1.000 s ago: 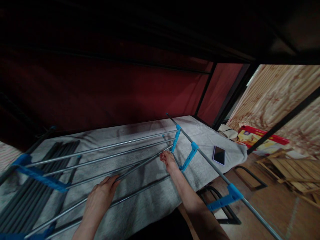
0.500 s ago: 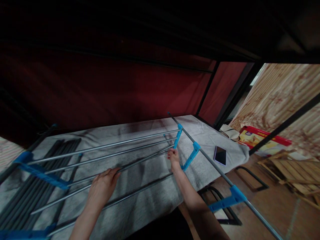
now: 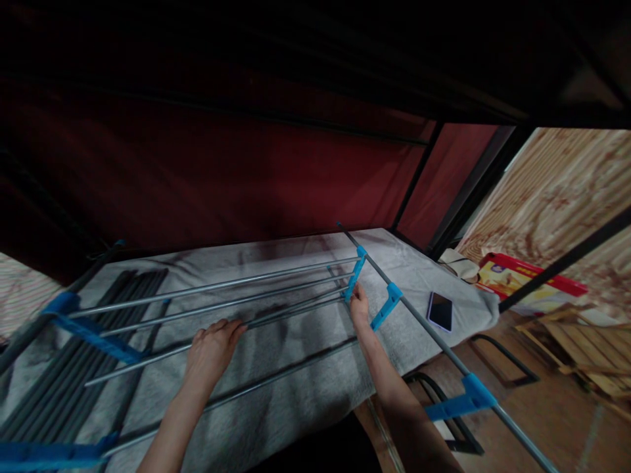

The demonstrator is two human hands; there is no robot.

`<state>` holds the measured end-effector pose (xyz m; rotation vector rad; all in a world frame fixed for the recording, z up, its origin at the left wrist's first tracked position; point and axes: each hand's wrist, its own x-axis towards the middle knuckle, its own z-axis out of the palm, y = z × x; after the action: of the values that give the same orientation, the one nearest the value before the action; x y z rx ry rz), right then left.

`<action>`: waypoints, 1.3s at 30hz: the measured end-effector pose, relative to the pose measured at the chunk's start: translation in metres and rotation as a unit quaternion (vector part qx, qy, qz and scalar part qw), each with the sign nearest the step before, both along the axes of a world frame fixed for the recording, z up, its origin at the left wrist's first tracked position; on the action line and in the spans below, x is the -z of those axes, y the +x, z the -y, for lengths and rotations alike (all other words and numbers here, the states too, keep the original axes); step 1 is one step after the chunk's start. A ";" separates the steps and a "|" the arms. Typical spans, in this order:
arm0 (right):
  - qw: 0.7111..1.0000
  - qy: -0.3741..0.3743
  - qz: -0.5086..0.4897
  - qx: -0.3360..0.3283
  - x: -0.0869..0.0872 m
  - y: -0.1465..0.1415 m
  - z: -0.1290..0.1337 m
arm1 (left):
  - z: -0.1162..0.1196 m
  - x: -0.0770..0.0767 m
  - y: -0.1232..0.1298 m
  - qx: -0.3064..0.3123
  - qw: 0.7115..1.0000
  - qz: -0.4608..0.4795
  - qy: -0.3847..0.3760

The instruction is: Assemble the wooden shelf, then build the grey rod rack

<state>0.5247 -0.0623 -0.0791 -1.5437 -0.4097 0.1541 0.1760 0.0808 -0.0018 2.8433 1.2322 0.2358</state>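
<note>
My left hand (image 3: 211, 351) is closed over a thin metal rod (image 3: 135, 365) at about its middle. The rod's left end sticks out free below the left blue bracket (image 3: 93, 338). At the rod's other end, my right hand (image 3: 359, 305) has its fingers curled in a pinch against the lower end of the right blue bracket (image 3: 355, 272); the fingers partly hide the contact. Between these brackets, above my hands, run two more rods, including the top metal rod (image 3: 211, 287). A long side tube (image 3: 431, 328) carries several blue brackets on the right.
Grey tubes (image 3: 83, 355) lie side by side on the grey cloth (image 3: 315, 387) at left. A phone (image 3: 440, 311) rests near the cloth's right edge. Beyond are a red and yellow box (image 3: 527, 279) and folded wooden furniture (image 3: 586, 348). A dark post (image 3: 419, 174) stands behind.
My right hand has moved right and slightly up, reaching the blue bracket. The rod's free left end has shifted right and up, with my left hand still on it. The view has shifted slightly.
</note>
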 end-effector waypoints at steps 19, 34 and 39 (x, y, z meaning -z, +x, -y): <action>0.996 -0.083 0.028 0.034 0.012 -0.018 0.009 | 0.000 0.002 0.006 -0.009 0.999 0.041 0.023; 0.790 -0.303 0.501 -0.179 -0.011 -0.127 -0.038 | 0.001 0.005 0.002 0.011 0.992 0.125 -0.024; 0.755 -0.360 0.514 -0.193 -0.014 -0.120 -0.040 | 0.012 0.019 -0.020 -0.112 0.954 0.276 0.034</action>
<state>0.4043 -0.0223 -0.0649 -2.1957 -1.7180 -0.2933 0.1561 0.0693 -0.0207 2.4078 1.4123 1.0139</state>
